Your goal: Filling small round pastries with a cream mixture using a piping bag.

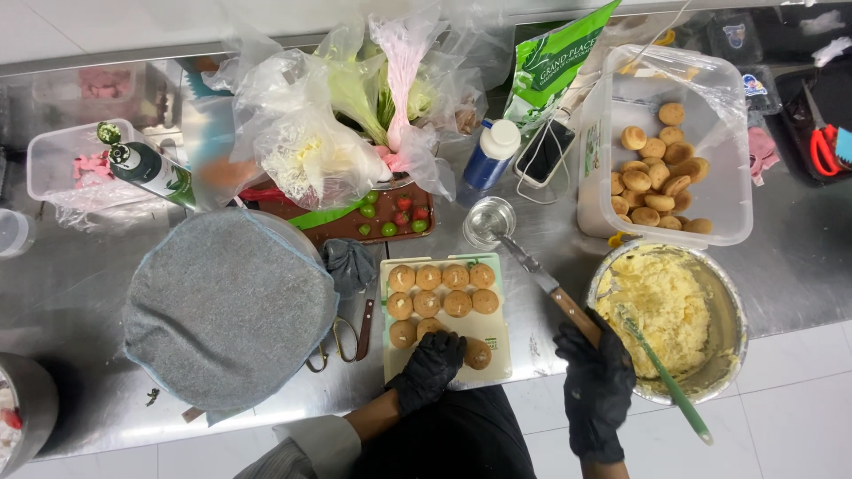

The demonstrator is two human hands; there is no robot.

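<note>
My left hand point(430, 365), in a black glove, rests on a small round bun at the near edge of a pale cutting board point(494, 350). Several round buns point(441, 290) lie in rows on that board. My right hand point(597, 381), also black-gloved, grips the wooden handle of a knife point(541, 275) whose blade points up-left toward a small glass cup point(488, 221). Right beside that hand sits a metal bowl point(732, 306) of yellow cream with a green spatula point(667, 377) standing in it.
A clear plastic tub point(721, 191) of more buns stands at the back right. A grey cloth covers a big round bowl point(226, 310) on the left. Behind lie plastic bags point(319, 124), a dark tray of small tomatoes point(395, 217), a bottle point(146, 167), a phone point(544, 151) and scissors point(346, 335).
</note>
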